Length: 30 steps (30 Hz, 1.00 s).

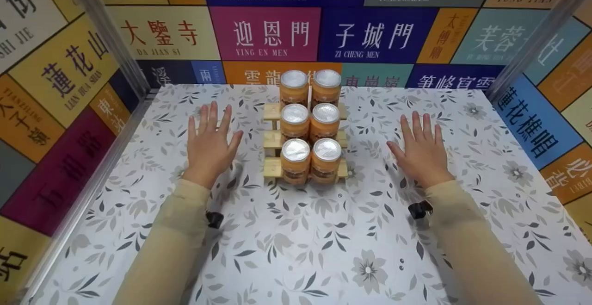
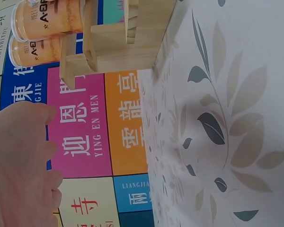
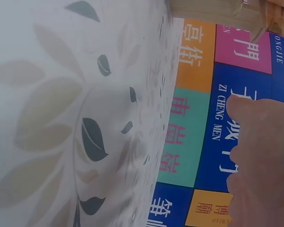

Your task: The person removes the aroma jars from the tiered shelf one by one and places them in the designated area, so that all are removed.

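Observation:
Several orange cans with silver lids [image 1: 295,150] stand upright in two columns on a stepped wooden rack [image 1: 273,167] in the middle of the head view. To the left of the rack is my left hand [image 1: 209,145], fingers straight and spread, palm down, holding nothing. My right hand [image 1: 423,150] lies likewise on the other side, apart from the rack, its fingers extended. In the left wrist view, the side of the wooden rack [image 2: 128,56] and two cans [image 2: 49,19] appear beyond the left hand [image 2: 21,165]. The right hand [image 3: 262,161] shows at the right wrist view's edge.
A white table [image 1: 305,249] with a grey leaf and flower pattern lies under everything. Panels with coloured lettered tiles [image 1: 270,34] rise at the back and both sides. Clear corner posts [image 1: 115,27] stand at the rear. A small black device [image 1: 418,210] sits at each wrist.

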Available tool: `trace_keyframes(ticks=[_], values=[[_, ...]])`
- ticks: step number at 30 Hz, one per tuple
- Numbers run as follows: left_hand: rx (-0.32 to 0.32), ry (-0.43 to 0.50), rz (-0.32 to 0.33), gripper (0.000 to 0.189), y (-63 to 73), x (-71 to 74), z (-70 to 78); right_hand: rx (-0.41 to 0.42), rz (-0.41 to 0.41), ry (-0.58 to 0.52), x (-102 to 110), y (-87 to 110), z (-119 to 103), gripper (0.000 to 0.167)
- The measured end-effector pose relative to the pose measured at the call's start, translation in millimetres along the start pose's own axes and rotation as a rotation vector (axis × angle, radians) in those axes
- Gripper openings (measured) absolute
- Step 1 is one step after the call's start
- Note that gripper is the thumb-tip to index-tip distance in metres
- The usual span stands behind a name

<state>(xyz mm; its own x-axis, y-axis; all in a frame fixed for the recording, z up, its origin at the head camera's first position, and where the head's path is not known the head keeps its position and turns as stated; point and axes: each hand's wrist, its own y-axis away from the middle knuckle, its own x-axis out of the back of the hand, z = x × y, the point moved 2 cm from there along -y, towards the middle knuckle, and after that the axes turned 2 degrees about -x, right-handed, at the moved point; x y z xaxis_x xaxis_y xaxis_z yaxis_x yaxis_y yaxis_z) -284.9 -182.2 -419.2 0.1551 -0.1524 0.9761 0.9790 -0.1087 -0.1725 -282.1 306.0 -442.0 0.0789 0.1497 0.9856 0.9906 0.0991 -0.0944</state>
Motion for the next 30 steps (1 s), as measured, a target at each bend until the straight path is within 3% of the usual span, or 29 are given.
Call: trace_keyframes(ticks=[4, 8, 14, 20, 24, 30], values=[[-0.030, 0.029, 0.006, 0.072, 0.9, 1.1, 3.1, 0.009, 0.018, -0.025, 1, -0.3, 1, 0.081], [-0.060, 0.131, -0.017, 0.073, 3.0, -1.4, 8.6, 0.025, 0.051, -0.033, 1, 0.8, 2, 0.077], [-0.071, 0.371, -0.093, 0.050, 7.5, -11.7, 19.9, 0.076, 0.155, -0.048, -2, 3.6, -1, 0.064], [-0.122, 0.656, -0.201, 0.032, 10.9, -28.1, 28.8, 0.135, 0.265, -0.153, -4, 6.1, -7, 0.052], [-0.150, 0.758, -0.246, 0.028, 13.6, -37.5, 31.8, 0.118, 0.250, -0.235, -8, 6.3, -11, 0.050], [-0.159, 0.793, -0.255, 0.031, 13.7, -45.0, 34.5, 0.103, 0.179, -0.336, -12, 6.2, -20, 0.048]])
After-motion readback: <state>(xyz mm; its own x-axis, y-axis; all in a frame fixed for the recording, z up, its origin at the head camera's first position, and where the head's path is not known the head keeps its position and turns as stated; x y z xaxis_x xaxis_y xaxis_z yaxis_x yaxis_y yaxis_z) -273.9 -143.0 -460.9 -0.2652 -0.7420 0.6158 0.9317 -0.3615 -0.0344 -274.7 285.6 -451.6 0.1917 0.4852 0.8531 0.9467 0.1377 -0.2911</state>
